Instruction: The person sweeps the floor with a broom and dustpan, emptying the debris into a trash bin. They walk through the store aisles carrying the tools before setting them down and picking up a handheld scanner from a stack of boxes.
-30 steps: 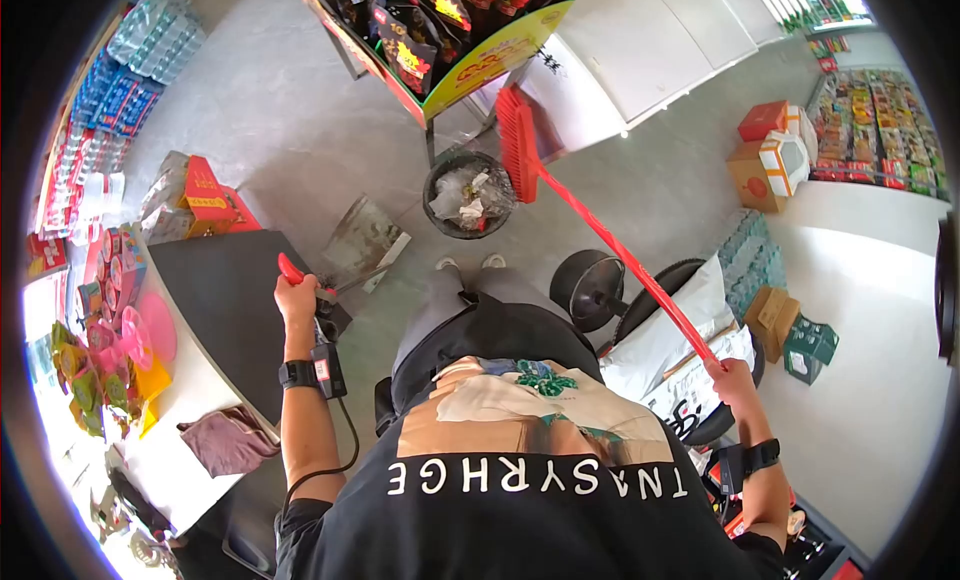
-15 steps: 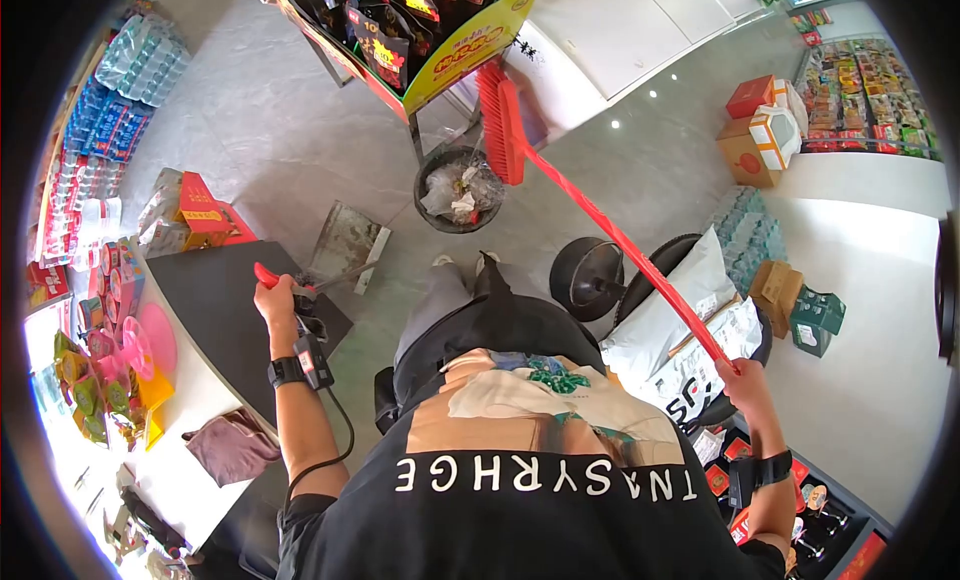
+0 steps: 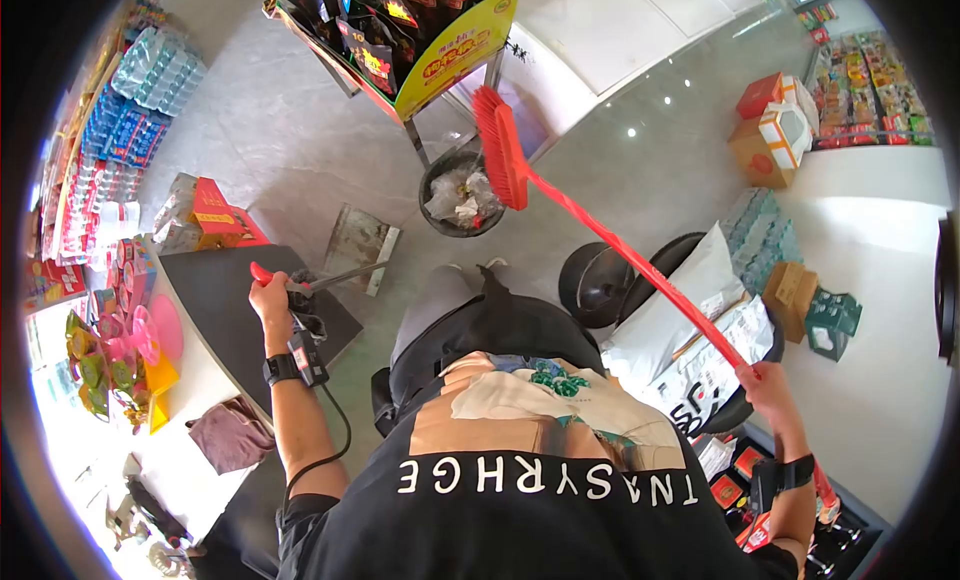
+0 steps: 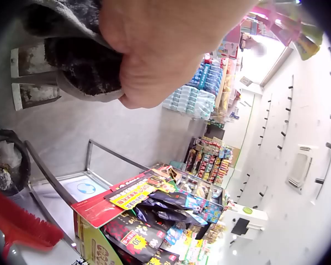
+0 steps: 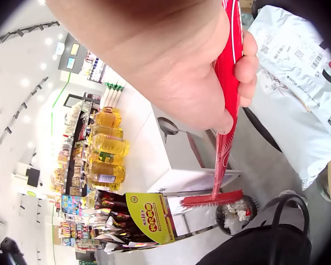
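Note:
My right hand (image 3: 768, 392) grips the red handle of a broom (image 3: 640, 265); in the right wrist view the fingers (image 5: 246, 69) curl round it. The broom's red bristle head (image 3: 503, 150) is beside a black bin (image 3: 437, 218) that holds crumpled plastic and paper. My left hand (image 3: 270, 302) grips the red-ended handle of a long-handled dustpan (image 3: 360, 250), whose pan lies left of the bin. In the left wrist view the back of the left hand (image 4: 160, 49) hides most of its grip, and dark cloth-like material (image 4: 83, 63) hangs beside it.
A display stand (image 3: 450, 65) of black snack packets stands behind the bin. White parcels (image 3: 670, 330) and a round black base (image 3: 592, 285) lie to the right. A dark-topped counter (image 3: 215, 290) runs along the left, with bottled-water packs (image 3: 155, 72) beyond. Boxes (image 3: 765, 150) sit at the right.
The broom head first rose, then came back down slightly, ending further left than a second ago. My right hand has moved right and down, my left hand left; both keep their grips.

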{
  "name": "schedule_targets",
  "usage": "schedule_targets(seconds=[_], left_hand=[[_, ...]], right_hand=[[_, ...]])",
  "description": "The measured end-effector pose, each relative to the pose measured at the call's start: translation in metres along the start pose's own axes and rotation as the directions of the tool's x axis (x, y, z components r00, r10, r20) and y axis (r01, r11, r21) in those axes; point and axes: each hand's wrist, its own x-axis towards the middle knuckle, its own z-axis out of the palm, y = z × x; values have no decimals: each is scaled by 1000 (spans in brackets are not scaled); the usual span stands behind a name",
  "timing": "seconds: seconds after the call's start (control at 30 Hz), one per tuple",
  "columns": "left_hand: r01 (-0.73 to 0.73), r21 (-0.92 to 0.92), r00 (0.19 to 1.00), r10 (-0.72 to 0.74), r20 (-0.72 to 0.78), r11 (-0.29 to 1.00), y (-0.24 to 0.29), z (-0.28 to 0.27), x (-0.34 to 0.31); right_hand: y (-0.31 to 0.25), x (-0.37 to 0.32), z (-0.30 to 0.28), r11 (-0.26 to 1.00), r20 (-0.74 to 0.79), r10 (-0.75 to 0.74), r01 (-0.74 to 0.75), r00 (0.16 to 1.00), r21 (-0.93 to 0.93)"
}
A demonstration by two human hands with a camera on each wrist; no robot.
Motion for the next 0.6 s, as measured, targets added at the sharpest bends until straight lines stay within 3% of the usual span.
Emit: schedule_targets(seconds=[0.17, 0.33, 0.53, 0.6], left_hand=[[-20, 36, 999, 18, 41, 999, 2, 3, 22], [-32, 47, 988, 25, 153, 998, -1, 5, 52], [-103, 130, 976, 74, 206, 986, -15, 14, 95], [-138, 153, 969, 101, 228, 979, -21, 17, 104]], right_hand=[[2, -15, 20, 998, -20, -65, 65, 998, 9], [-19, -51, 42, 999, 8, 20, -20, 1000, 25], [-62, -93, 57, 977, 68, 108, -118, 992, 177], [-77, -105, 67, 941, 152, 190, -224, 970, 253]])
